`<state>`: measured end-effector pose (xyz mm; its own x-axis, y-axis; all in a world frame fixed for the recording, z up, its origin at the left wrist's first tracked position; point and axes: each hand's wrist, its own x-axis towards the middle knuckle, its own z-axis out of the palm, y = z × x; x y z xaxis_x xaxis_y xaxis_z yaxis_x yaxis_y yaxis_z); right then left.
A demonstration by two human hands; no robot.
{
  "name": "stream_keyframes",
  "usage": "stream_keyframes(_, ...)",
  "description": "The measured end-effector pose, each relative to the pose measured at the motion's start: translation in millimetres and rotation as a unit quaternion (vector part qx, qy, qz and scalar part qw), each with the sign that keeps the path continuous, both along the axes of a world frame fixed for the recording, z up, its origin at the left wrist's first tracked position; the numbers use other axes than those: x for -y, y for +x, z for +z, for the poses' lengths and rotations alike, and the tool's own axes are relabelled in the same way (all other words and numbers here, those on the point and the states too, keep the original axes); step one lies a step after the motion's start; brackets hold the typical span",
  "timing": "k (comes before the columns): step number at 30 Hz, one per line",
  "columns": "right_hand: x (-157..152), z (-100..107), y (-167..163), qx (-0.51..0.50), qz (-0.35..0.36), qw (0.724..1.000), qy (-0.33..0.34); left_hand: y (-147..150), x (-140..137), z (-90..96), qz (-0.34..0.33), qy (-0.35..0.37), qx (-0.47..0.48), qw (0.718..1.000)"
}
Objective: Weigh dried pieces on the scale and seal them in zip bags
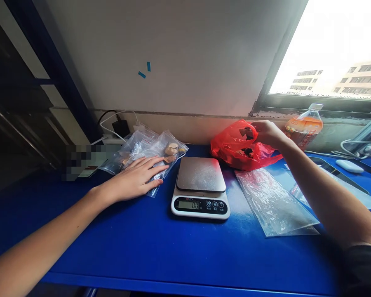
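My left hand (pixel 144 175) lies flat, fingers spread, on a pile of clear zip bags (pixel 136 142); tan and brown dried pieces (pixel 172 150) show inside. My right hand (pixel 267 134) is at the opening of a red plastic bag (pixel 227 144), its fingers curled at the bag's edge. Dark brown dried pieces (pixel 249 152) show through the bag's openings. Between the hands stands a white kitchen scale (pixel 200 175) with a bare metal plate; its display reads 0.0. Flat clear plastic bags (pixel 275 206) lie right of the scale, below the red bag.
An orange-labelled drink bottle (pixel 307 126) stands by the window, behind my right forearm. A white earbud-like case (pixel 349 166) and a dark flat device (pixel 343 175) lie at the right. Cables and a black plug (pixel 120 127) are along the wall. The blue table's front edge (pixel 142 284) is near me.
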<state>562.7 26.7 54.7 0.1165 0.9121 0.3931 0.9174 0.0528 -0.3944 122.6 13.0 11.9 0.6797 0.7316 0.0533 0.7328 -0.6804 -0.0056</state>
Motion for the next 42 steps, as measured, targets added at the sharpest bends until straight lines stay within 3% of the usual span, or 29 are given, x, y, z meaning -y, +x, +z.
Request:
stream_keyframes(6,35,8,1,0.046,-0.017,0.999,0.002,-2,3,0.4,0.004,-0.013,0.002,1.000)
stream_keyframes(10,81,1,5,0.053,-0.004,0.998,0.023,-1,6,2.4,0.006,-0.016,0.004,1.000)
stream_keyframes(15,137,-17,-33,-0.005,0.037,0.994,0.102,-1,6,-0.8,-0.007,-0.004,0.020,1.000)
stream_keyframes(18,138,-23,-74,-0.040,0.128,0.987,0.090,-2,2,-4.3,-0.013,0.007,0.034,0.999)
stream_keyframes(22,111,-22,-118,-0.065,0.220,0.973,0.033,0,6,2.5,-0.032,0.058,0.072,0.995)
stream_keyframes(25,101,-20,-135,-0.140,0.262,0.955,0.000,16,27,15.5,-0.078,0.128,0.181,0.972)
stream_keyframes(28,110,-22,-140,-0.216,0.279,0.936,-0.005,49,53,22.9,-0.149,0.151,0.271,0.939)
stream_keyframes(35,150,-42,-134,-0.243,0.284,0.928,0.016,124,87,11.5,-0.165,-0.118,0.338,0.919)
stream_keyframes(38,157,-51,-132,-0.249,0.288,0.925,0.016,129,93,6.6,-0.171,-0.138,0.364,0.905)
stream_keyframes(42,159,-59,-134,-0.232,0.259,0.938,0.008,122,95,2.9,-0.119,-0.116,0.389,0.906)
